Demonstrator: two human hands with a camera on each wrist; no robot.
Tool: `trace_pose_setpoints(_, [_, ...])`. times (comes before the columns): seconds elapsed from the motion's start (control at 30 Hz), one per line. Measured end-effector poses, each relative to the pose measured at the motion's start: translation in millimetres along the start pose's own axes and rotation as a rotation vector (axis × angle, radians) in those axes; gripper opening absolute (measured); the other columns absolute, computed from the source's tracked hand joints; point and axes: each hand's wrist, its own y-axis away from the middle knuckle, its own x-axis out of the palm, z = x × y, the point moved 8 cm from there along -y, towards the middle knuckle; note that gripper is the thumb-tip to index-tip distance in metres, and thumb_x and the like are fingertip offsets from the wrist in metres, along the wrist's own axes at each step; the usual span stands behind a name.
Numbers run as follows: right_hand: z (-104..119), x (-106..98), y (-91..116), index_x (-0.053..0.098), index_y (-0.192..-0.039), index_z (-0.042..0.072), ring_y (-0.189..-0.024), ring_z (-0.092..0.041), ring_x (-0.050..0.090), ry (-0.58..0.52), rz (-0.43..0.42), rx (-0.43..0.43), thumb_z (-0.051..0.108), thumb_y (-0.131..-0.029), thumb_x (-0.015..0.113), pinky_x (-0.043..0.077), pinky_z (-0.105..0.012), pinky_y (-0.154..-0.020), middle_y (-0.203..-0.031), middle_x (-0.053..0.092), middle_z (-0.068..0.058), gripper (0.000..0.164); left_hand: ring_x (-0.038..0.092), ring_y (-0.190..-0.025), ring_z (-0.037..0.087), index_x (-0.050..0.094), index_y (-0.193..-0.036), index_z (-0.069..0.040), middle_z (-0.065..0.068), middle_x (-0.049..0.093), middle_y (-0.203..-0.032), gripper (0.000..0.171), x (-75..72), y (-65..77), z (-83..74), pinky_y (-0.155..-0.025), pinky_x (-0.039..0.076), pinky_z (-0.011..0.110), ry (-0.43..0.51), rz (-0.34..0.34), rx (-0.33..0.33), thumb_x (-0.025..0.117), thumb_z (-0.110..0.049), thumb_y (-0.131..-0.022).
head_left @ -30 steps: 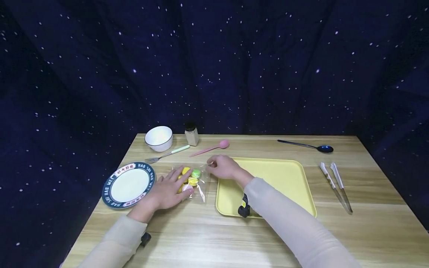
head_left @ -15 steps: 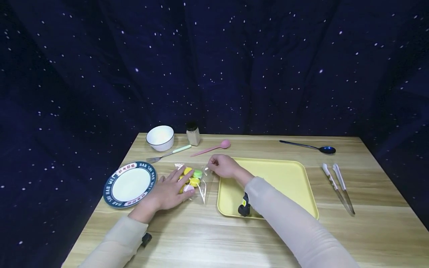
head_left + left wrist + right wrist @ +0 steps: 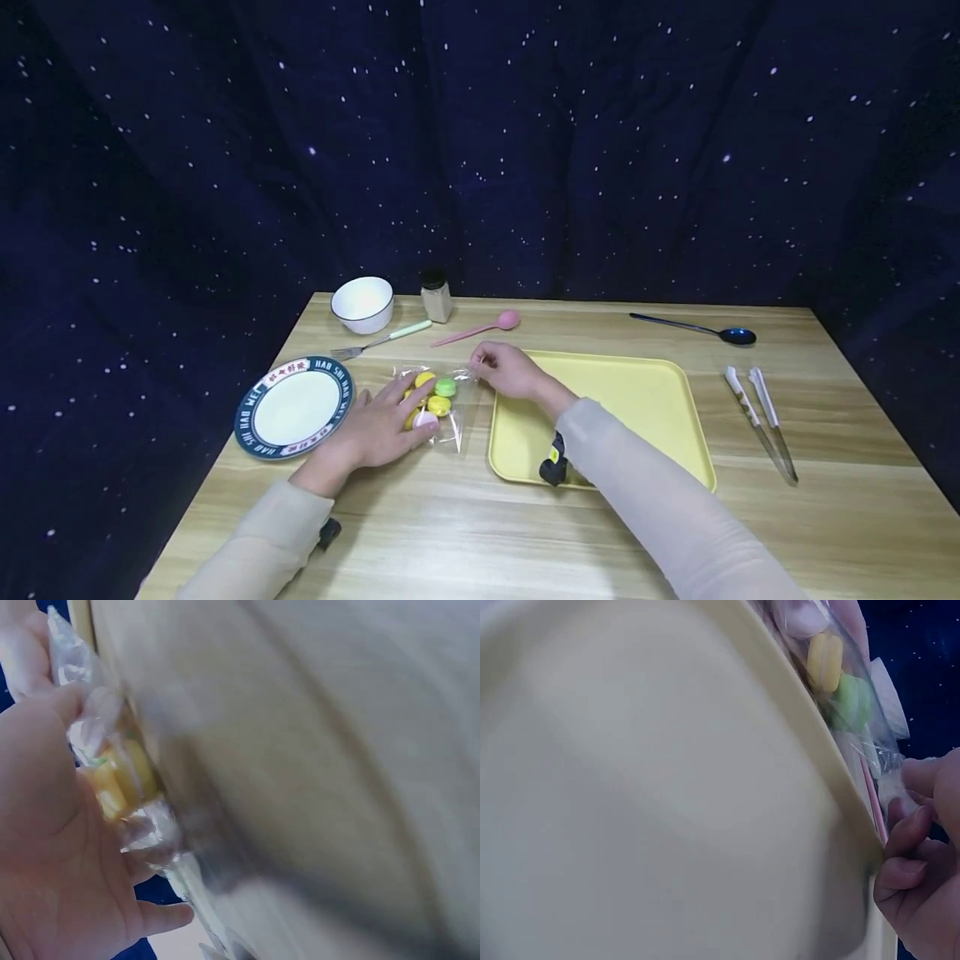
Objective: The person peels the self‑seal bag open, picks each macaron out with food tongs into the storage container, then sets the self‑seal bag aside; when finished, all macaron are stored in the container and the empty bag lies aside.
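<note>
A clear plastic bag [image 3: 452, 427] lies on the table with several macarons inside, among them a green macaron [image 3: 446, 387], a yellow macaron [image 3: 439, 406] and a pale pink one. Fingers spread, my left hand [image 3: 371, 432] rests over the bag's left part and partly hides the macarons. My right hand [image 3: 512, 372] pinches the bag's upper right corner between thumb and fingertips, above the left edge of a yellow tray [image 3: 615, 400]. In the right wrist view the bag's film [image 3: 889, 761] runs up to the pinching fingers.
Left of the bag is a blue-rimmed plate [image 3: 296, 408]. Behind stand a white bowl [image 3: 363, 305] and a black-capped jar [image 3: 437, 302], with a fork [image 3: 382, 339] and pink spoon [image 3: 480, 328] nearby. A dark spoon [image 3: 693, 327] and tongs [image 3: 763, 425] lie right.
The head view has shifted slightly. Both hands keep nearly the same places, the left on the bag and the right pinching its corner.
</note>
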Motion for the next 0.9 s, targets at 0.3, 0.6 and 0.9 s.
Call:
trace_pose_setpoints(0.3, [2, -1, -2, 0.066, -0.096, 0.02, -0.073, -0.013, 0.055, 0.07, 0.021, 0.033, 0.029, -0.096, 0.057, 0.046, -0.03, -0.068, -0.079, 0.061, 0.006, 0.013, 0.019, -0.14, 0.039, 0.021, -0.152, -0.028, 0.007, 0.015, -0.157, 0.07, -6.0, -9.3, -7.1, -0.104, 0.019, 0.067, 0.002, -0.032, 0.045, 0.035, -0.064, -0.094])
trace_pose_setpoints(0.6, [2, -3, 0, 0.064, -0.094, 0.022, -0.066, -0.013, 0.05, 0.064, -0.022, -0.012, 0.027, -0.096, 0.059, 0.044, -0.03, -0.063, -0.072, 0.055, 0.003, 0.007, 0.016, -0.142, 0.031, 0.015, -0.153, -0.032, 0.006, 0.01, -0.159, 0.064, 2.2, -6.8, -6.6, -0.105, 0.018, 0.065, 0.048, 0.031, -0.006, 0.029, -0.06, -0.097])
trace_pose_setpoints(0.9, [2, -9, 4, 0.064, -0.096, 0.017, -0.075, -0.015, 0.054, -0.054, -0.044, -0.049, 0.025, -0.096, 0.059, 0.045, -0.032, -0.07, -0.079, 0.057, 0.001, 0.01, 0.015, -0.143, 0.03, 0.014, -0.153, -0.033, 0.006, 0.011, -0.158, 0.064, 5.5, -6.2, -3.5, -0.105, 0.016, 0.067, 0.059, 0.037, -0.027, 0.026, -0.061, -0.097])
